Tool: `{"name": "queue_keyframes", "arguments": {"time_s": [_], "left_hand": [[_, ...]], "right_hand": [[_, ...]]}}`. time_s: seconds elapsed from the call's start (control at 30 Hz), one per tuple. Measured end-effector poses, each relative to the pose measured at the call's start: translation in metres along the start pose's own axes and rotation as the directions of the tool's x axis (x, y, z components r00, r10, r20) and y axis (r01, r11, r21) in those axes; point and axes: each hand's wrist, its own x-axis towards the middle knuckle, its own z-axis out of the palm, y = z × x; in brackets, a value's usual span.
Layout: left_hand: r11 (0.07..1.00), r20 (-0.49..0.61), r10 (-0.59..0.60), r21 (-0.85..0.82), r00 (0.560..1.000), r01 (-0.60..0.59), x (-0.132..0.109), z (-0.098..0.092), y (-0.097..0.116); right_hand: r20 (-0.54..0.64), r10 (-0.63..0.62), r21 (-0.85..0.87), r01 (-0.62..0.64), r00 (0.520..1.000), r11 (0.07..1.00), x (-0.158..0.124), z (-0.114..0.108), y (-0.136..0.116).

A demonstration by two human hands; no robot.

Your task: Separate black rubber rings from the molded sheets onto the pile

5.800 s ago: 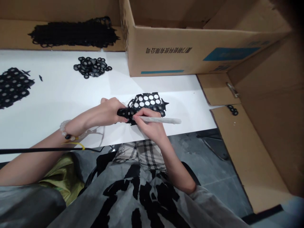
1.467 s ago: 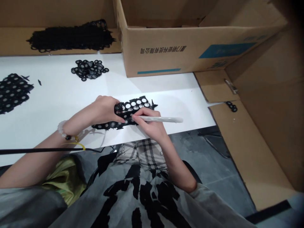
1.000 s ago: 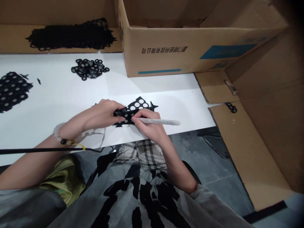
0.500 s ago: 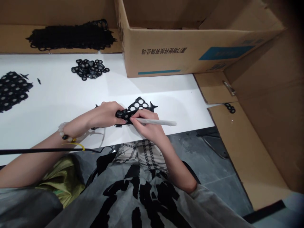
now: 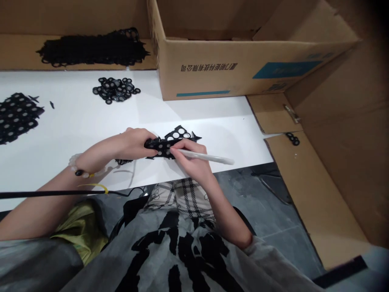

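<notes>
At the white-topped bench (image 5: 75,109), a black perforated sheet (image 5: 179,133), apparently rubber, is held low over the surface between both hands. The left hand (image 5: 133,142) closes narrowly on its near edge, fingers curled firmly over the web. The right hand (image 5: 191,156) holds a pale pen-like pick (image 5: 209,156) in a narrow writing grip, its tip hidden by the fingers at the sheet. Hazards noted: the pick is working close to the bare left fingers, so a slip under pressure could jab them. Pulling hard on the thin web could tear it. The black cable (image 5: 45,194) lying over the left forearm could drag on the arm and upset the hold. Rings knocked loose could stray toward the pile of black rings (image 5: 115,89), and the bead bracelet (image 5: 77,168) could snag on the sheet's spiky edges.
</notes>
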Motion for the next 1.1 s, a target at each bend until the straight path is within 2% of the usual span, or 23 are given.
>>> {"name": "queue_keyframes", "arguments": {"time_s": [0.07,0.17,0.37,0.7,0.93,1.1], "left_hand": [[0.997,-0.071,-0.053,0.059,0.996,0.058,-0.002,0.0,0.006],[0.996,-0.11,-0.087,0.007,0.99,0.088,-0.002,0.004,0.011],[0.989,-0.217,-0.094,-0.132,0.972,0.067,0.006,0.017,0.007],[0.978,-0.228,-0.096,-0.203,0.969,0.049,0.009,0.02,0.005],[0.989,-0.259,-0.085,-0.142,0.962,0.05,0.011,0.024,0.005],[0.993,-0.244,-0.069,-0.113,0.967,0.042,0.012,0.023,0.007]], "right_hand": [[-0.059,0.067,0.086,-0.062,0.996,0.994,-0.001,-0.003,0.002],[-0.061,0.117,0.132,-0.109,0.991,0.985,-0.002,-0.005,0.002],[-0.065,0.097,0.031,-0.096,0.993,0.995,-0.001,-0.001,-0.001],[-0.086,0.09,-0.008,-0.091,0.992,0.996,0.001,0.0,-0.001],[-0.063,0.069,-0.07,-0.074,0.996,0.995,0.002,0.003,0.0],[-0.09,0.01,-0.192,-0.027,0.996,0.981,0.001,0.009,0.002]]}}
